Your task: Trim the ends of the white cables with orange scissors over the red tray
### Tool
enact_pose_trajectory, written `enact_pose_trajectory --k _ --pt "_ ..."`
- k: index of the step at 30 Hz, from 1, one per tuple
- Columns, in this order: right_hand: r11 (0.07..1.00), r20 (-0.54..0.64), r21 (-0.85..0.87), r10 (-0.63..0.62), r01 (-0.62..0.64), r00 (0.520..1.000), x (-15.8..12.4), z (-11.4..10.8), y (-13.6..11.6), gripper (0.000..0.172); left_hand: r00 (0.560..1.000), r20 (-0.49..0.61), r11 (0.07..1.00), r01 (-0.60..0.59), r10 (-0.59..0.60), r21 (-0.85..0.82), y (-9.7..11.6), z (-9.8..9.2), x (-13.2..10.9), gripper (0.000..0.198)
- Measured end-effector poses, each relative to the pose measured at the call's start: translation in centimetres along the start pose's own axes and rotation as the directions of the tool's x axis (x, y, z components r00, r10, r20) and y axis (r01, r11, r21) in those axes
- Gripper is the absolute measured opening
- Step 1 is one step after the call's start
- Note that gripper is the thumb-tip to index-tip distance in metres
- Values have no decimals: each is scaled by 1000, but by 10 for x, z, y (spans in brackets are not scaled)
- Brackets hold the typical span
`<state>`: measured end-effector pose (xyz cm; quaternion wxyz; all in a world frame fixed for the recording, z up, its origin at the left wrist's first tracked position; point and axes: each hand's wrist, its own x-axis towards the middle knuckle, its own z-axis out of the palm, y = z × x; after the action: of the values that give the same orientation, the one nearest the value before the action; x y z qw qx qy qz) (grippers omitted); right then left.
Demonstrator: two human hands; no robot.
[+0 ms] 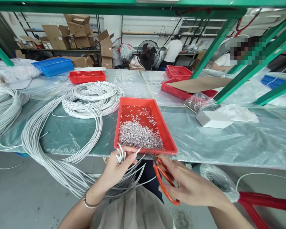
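Note:
My left hand [122, 163] is closed around the ends of several white cables [120, 154], one end sticking out between thumb and forefinger. In my right hand [181, 178] are orange-handled scissors [164, 183], their handles spread apart and their blades close to that cable end; whether they touch it I cannot tell. Just beyond both hands stands a red tray [168, 130], its near half covered by a heap of small shiny pieces [140, 135]. The cable bundle [69, 173] hangs over the table edge and runs under my left forearm onto my lap.
Coils of white cable [92, 95] lie on the plastic-covered table [228, 143] at left. More red trays [85, 76], a blue bin [53, 66] and a small white box [213, 119] stand farther back. Green frame posts [252, 68] slant at right. Two people [173, 49] are in the background.

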<state>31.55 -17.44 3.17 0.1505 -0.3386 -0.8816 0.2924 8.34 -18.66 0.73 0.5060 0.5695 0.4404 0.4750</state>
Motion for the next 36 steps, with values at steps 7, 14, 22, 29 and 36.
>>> enact_pose_trajectory --k 7,14,22,29,36 --pt "1000 79 -5 29 -29 996 0 -3 -5 33 999 32 1000 -16 16 16 3 3 -2 28" --pt "998 83 -38 52 -49 995 4 1 -4 26 999 -41 1000 7 -8 -6 0 4 4 37" --pt "997 48 -72 -32 35 998 13 -3 1 12 890 423 850 351 -172 -393 -8 -13 9 35" --pt "852 -281 522 127 41 951 41 22 4 23 971 225 958 139 -83 -250 -5 -4 8 36" --pt "631 -501 745 316 216 805 67 53 -13 30 995 89 999 39 -36 -34 -5 5 6 38"
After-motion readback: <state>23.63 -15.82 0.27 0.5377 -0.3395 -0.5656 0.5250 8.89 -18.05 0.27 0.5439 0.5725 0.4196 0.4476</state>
